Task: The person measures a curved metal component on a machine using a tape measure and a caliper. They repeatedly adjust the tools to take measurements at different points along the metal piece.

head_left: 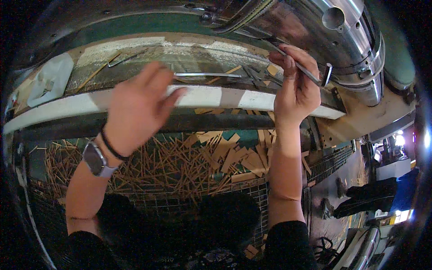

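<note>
My right hand is closed round the long arm of an L-shaped hex key. Its short bent end sticks out to the right of my fingers, and the other end points up-left towards the underside of a large metal cylinder. My left hand, blurred by motion, hovers over a white-faced beam. Its thumb stands apart from the curled fingers, and I see nothing held between them. Just beyond those fingers, a silver bent metal rod lies on the worn ledge.
Another bent rod and a translucent plastic tray are on the ledge to the left. Below the beam, many cardboard strips and scraps lie over a wire mesh. At far right, a person's dark-trousered legs show.
</note>
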### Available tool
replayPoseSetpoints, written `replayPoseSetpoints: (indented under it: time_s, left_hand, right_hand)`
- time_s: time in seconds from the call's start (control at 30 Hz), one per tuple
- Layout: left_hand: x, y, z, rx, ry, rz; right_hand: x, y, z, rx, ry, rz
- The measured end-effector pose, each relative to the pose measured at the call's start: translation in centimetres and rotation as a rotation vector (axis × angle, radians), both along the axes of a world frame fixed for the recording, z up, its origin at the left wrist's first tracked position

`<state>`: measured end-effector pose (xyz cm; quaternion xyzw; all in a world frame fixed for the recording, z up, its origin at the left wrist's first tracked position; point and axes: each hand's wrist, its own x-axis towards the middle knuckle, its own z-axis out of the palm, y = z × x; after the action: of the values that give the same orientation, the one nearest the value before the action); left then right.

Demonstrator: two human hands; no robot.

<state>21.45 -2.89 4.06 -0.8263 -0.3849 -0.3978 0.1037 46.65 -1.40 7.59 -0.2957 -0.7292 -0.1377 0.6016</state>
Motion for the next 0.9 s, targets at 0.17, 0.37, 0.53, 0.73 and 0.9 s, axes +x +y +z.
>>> replayPoseSetpoints:
  time_s: [0.17,0.37,0.53,0.73,0.9]
  left_hand:
    - [7.0,-0.9,4.7,0.129,-0.155,-0.348]
    - [11.7,0.4,8.4,0.441,-0.147,-0.227]
    - [12.6,0.3,8.6,0.474,-0.098,-0.236]
    - [12.0,-0.1,10.1,0.468,0.037,-0.122]
    - [11.2,-0.4,10.9,0.458,0.194,-0.219]
  right_hand:
    - [-0.3,0.7,0.1,0.027,-0.012,-0.097]
    - [1.2,1.9,-1.4,-0.006,0.114,-0.185]
    - [2.4,1.7,-1.7,0.049,0.081,-0.096]
    - [0.9,2.1,-1.7,0.066,0.096,-0.117]
    - [1.0,1.8,-2.3,0.073,0.09,-0.185]
